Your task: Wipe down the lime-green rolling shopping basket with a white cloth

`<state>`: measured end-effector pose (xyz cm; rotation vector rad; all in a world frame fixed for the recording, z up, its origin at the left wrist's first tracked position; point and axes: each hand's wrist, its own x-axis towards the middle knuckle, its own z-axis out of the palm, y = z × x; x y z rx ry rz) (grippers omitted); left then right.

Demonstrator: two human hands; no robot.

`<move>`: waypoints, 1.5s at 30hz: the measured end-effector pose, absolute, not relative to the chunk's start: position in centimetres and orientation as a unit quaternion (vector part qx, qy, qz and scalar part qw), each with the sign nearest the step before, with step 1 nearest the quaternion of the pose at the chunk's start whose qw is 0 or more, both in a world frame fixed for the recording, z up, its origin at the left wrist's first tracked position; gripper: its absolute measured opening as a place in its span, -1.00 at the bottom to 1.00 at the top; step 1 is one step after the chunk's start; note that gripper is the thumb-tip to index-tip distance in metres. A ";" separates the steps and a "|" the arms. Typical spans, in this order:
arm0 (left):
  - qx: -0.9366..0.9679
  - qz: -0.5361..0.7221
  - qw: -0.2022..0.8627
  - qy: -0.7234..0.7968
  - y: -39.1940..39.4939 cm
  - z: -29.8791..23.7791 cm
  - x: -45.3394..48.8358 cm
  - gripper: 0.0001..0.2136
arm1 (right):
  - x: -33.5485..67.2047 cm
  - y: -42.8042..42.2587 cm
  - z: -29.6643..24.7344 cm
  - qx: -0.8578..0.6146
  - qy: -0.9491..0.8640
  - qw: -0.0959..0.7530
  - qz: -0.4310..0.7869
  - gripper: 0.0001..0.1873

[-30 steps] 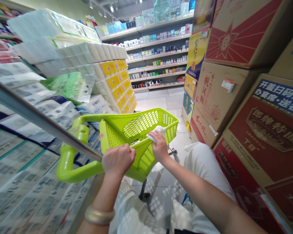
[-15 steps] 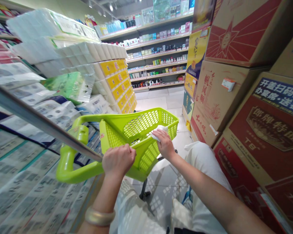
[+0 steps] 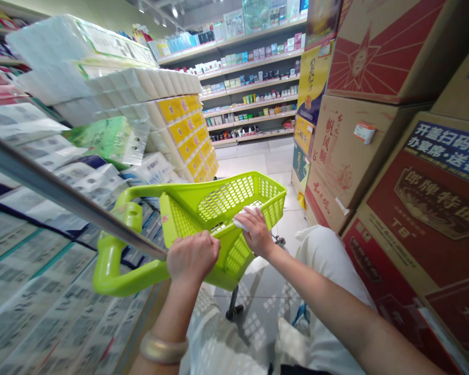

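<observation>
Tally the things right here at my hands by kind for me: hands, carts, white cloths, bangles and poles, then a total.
Hands: 2, the left hand and the right hand
Carts: 1, the green shopping cart
White cloths: 1, a white cloth, possibly tissue
Bangles: 1, the bangle
Poles: 1, the grey pole
Total: 6

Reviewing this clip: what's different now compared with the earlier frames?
The right hand and white cloth shifted toward the far end of the green cart, then came back along the near rim toward the left hand. Nothing was visibly grabbed or released; the left hand stayed closed at the rim.
</observation>
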<state>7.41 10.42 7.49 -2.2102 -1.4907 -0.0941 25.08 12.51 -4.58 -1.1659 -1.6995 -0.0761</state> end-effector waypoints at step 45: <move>-0.815 -0.071 0.291 -0.497 10.0 6.7 6.7 -0.62 | 31.3 13.6 -5.5 -0.496 -0.731 0.454 -0.117 -0.62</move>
